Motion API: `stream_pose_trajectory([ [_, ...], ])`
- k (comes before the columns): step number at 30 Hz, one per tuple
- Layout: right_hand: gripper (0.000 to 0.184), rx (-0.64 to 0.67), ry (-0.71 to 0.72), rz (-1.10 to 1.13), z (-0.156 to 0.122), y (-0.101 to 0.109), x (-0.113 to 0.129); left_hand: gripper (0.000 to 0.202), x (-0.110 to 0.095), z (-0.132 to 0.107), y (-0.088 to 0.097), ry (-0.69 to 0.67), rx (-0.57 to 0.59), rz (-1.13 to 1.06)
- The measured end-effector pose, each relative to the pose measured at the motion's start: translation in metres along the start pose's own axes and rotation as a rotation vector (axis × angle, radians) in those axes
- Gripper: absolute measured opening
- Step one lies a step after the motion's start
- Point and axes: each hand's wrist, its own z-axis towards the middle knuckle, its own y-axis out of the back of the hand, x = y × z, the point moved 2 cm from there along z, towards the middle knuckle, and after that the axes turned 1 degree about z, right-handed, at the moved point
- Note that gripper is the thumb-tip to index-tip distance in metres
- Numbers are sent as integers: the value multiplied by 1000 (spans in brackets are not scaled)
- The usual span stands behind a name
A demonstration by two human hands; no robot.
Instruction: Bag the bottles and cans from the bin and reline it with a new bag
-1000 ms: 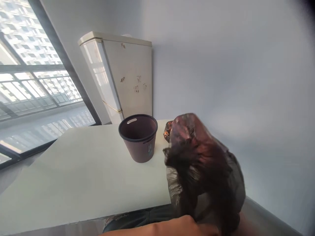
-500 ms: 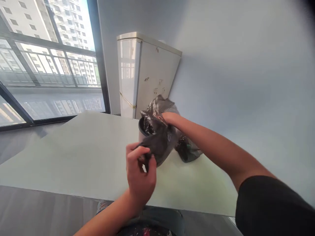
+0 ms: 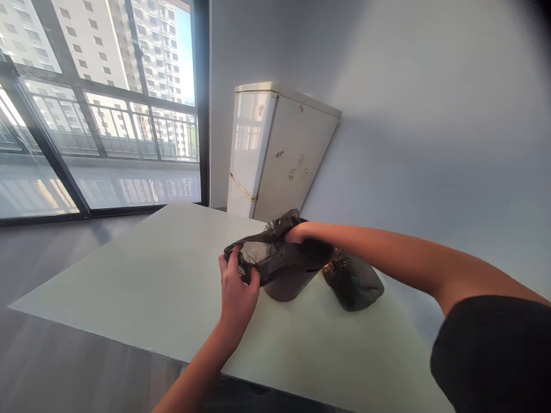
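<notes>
From where I stand, taking the wastebasket [image 3: 287, 291] as the clock's centre and the person's far side as twelve, a black translucent bin bag [image 3: 275, 265] is draped over its mouth. The left hand [image 3: 238, 280], at eight, grips the bag's edge between thumb and fingers, holding it stretched open. The right hand [image 3: 296, 233] reaches in from three to the bag's far edge; its fingers are hidden, so I can't tell its grip. Another dark plastic bag [image 3: 356, 285] lies at four on the pale tabletop [image 3: 150, 287]. A white refrigerator [image 3: 284, 149] stands at twelve.
</notes>
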Motion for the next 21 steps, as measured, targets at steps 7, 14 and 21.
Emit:
stream_pose_trajectory([
  [7, 16, -145, -1, -264, -43, 57, -37, 49, -1, 39, -9, -56, -60, -81],
  [14, 30, -270, -192, 109, -20, 46, -72, 59, 24, 100, -39, -39, -11, -157],
  [21, 29, -366, -314, 467, 9, 36, -97, 54, 42, 120, -66, 384, 182, -365],
])
